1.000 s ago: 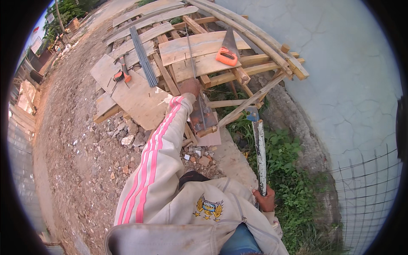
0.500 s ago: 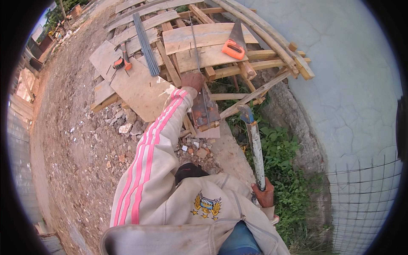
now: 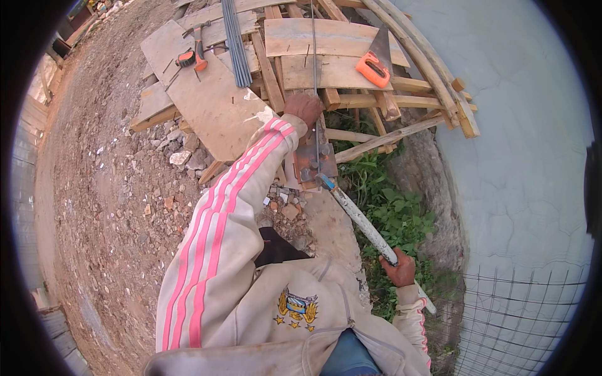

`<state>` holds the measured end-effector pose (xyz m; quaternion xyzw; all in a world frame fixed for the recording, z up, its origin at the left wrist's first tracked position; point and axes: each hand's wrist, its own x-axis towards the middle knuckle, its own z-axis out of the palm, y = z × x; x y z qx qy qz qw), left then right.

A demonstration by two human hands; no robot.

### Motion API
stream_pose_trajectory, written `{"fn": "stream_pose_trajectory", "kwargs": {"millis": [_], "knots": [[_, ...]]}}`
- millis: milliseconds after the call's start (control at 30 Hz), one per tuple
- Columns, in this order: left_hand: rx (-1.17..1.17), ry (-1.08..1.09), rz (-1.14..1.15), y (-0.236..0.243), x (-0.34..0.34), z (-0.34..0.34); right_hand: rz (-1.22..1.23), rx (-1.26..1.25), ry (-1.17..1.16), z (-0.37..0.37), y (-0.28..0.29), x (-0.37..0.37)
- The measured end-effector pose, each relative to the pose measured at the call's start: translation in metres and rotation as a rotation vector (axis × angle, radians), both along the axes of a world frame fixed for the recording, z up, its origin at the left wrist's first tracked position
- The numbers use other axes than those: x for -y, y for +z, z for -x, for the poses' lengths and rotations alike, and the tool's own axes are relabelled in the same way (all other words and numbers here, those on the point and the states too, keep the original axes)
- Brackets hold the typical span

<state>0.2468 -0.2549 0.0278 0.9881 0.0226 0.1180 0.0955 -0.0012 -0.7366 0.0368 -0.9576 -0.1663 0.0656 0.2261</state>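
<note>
My left hand is closed on a long thin steel rod, which runs over a rusty metal plate with raised studs at the pile's near end. My right hand grips a paint-spattered white pipe-handled tool; its blue head lies at the rod by the plate. Above and left of my left hand are a bundle of steel rods, an orange-and-black hammer and a tape measure on the boards. An orange-handled saw lies to the upper right.
Stacked boards and timber fill the top middle over rubble. A gravel path runs down the left. On the right are green plants, a rough concrete edge, a pale cracked surface and wire mesh.
The tool has swung from upright to a leftward slant, its blue head now at the rod. My left hand stays on the rod. The whole view has shifted slightly.
</note>
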Motion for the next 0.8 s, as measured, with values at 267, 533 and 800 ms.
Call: {"fn": "stream_pose_trajectory", "kwargs": {"millis": [267,533,800], "knots": [[0.052,-0.014,0.008,0.002,0.002,0.004,0.112,0.010,0.100,-0.078,-0.011,0.036],[0.036,-0.011,-0.008,0.004,0.000,0.005,0.179,0.013,0.264,-0.134,-0.012,0.025],[-0.011,-0.028,-0.046,0.001,0.007,-0.001,0.132,-0.022,0.067,-0.041,-0.014,0.012]]}}
